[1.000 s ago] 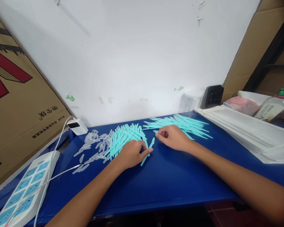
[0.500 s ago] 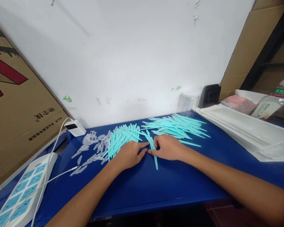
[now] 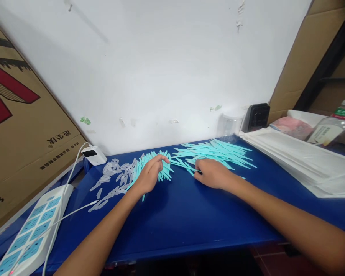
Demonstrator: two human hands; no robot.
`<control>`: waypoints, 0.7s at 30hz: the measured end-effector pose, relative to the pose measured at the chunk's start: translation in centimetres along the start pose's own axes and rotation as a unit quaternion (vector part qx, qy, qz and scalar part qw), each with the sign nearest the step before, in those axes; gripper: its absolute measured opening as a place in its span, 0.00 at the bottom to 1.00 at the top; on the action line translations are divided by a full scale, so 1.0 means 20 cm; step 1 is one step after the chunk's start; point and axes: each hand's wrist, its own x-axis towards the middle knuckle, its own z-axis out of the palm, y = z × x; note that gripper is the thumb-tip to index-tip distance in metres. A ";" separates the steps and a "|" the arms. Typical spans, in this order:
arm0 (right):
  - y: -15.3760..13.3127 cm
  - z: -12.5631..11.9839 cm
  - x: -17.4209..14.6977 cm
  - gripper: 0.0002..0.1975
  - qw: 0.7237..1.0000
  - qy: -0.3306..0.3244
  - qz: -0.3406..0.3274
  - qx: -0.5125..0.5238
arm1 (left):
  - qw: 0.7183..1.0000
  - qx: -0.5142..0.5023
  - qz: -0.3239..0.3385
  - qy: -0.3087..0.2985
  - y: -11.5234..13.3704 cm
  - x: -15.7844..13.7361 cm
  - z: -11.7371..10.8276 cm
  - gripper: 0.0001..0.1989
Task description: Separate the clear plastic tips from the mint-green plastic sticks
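My left hand (image 3: 153,174) is over the left pile of slim, tapered turquoise plastic sticks (image 3: 165,175), its index finger bent outward and the others curled. Beneath that hand pokes the tip of one turquoise stick (image 3: 143,197); the palm hides the rest, and the stick seems to be in its grasp. At the near side of the right turquoise pile (image 3: 215,151), my right hand (image 3: 211,173) pinches the end of a turquoise stick (image 3: 188,167). Small translucent lilac pieces (image 3: 110,168) lie scattered left of the left pile.
On the left are a power strip (image 3: 31,234), white cables and a small white device (image 3: 94,155). White packaging sheets (image 3: 301,157), a bottle (image 3: 330,126) and a clear cup (image 3: 231,124) stand to the right on the blue table (image 3: 172,222). A white wall rises behind.
My hands have parted. The left moved left and up onto the left pile, and the stick between them left its spot. My right hand shifted slightly right, towards another stick.
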 end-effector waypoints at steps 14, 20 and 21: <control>0.07 -0.01 0.02 0.14 0.998 -0.009 -0.003 0.070 | 0.968 -0.227 -0.098 0.035 0.01 0.04 0.02 0.21; 0.08 -0.03 0.00 0.13 0.999 -0.018 -0.019 0.020 | 0.975 -0.197 -0.099 0.000 0.00 0.03 0.02 0.22; 0.08 -0.04 -0.01 0.14 1.000 -0.016 -0.020 0.014 | 0.975 -0.196 -0.106 -0.001 0.01 0.03 0.02 0.23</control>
